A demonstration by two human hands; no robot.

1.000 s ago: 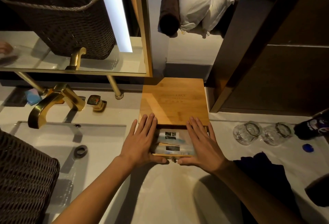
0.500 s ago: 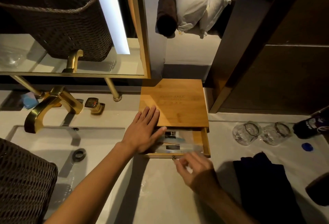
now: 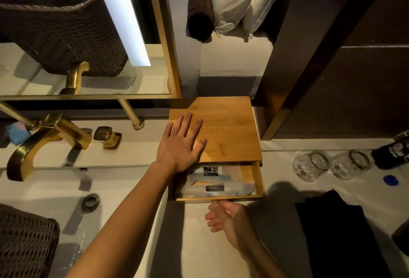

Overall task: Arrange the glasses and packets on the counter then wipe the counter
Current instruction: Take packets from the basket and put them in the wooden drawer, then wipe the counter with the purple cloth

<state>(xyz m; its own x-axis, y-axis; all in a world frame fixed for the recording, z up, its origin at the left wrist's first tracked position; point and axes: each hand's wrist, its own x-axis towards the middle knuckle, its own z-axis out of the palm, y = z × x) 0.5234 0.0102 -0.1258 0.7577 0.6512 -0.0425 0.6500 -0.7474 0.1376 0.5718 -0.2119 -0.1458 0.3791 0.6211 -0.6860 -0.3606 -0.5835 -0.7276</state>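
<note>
A wooden box (image 3: 230, 136) stands on the pale table (image 3: 221, 244) by the wall, its drawer (image 3: 252, 176) drawn out toward the person. The left hand (image 3: 182, 142) lies flat and open on the box's lid, fingers spread, grasping nothing. The clear packets (image 3: 218, 183) lie in the open drawer, just below that palm and just beyond the right hand (image 3: 228, 217). The right hand sits at the drawer's front edge with fingers loosely curled; whether it pinches the small knob cannot be told. Two glasses (image 3: 329, 165) stand side by side on the table to the right of the box, well apart from both hands, near a dark cloth (image 3: 336, 233).
</note>
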